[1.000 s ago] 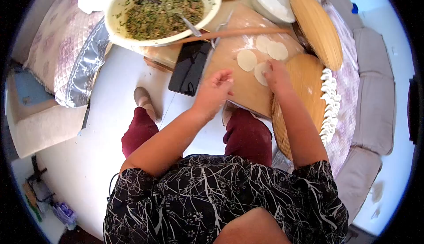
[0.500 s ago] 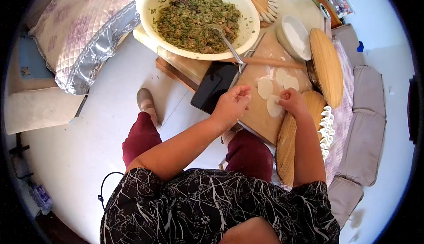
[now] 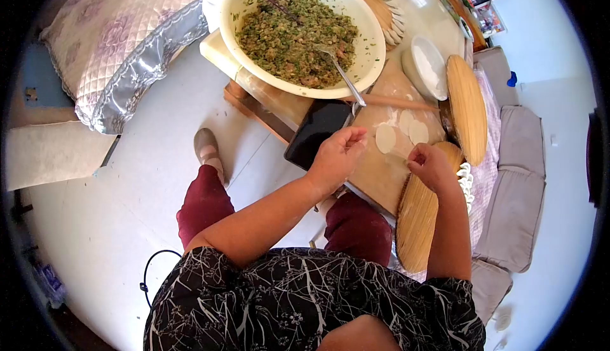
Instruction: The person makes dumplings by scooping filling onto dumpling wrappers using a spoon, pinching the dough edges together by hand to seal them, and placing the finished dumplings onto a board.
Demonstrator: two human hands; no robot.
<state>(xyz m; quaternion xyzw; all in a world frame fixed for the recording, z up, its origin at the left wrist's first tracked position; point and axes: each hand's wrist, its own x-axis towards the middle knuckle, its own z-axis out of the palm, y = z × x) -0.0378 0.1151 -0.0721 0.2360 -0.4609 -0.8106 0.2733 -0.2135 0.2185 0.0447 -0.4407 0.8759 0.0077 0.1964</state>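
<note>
My left hand (image 3: pixel 338 157) is over the near left edge of the wooden board (image 3: pixel 372 176), palm turned inward, its fingers loosely curled and apart with nothing in them. Across from it, my right hand (image 3: pixel 429 165) pinches a thin round dough wrapper, seen almost edge-on and partly hidden by the fingers. Three other pale wrappers (image 3: pixel 385 138) lie on the floured board beyond my hands, two of them overlapping. Behind them a rolling pin (image 3: pixel 403 102) lies across the board.
A large bowl (image 3: pixel 230 46) of chopped green filling holds a spoon (image 3: pixel 348 81) and chopsticks. A black tablet (image 3: pixel 316 136) lies left of the board. At right are a bowl of flour (image 3: pixel 427 65), a round wooden lid (image 3: pixel 467 109) and a round tray (image 3: pixel 416 227) beside white dumplings (image 3: pixel 466 186).
My right hand has lifted the nearest wrapper off the board. My left hand has moved toward my right hand, its fingers more curled. The view has shifted, bringing the filling bowl further in.
</note>
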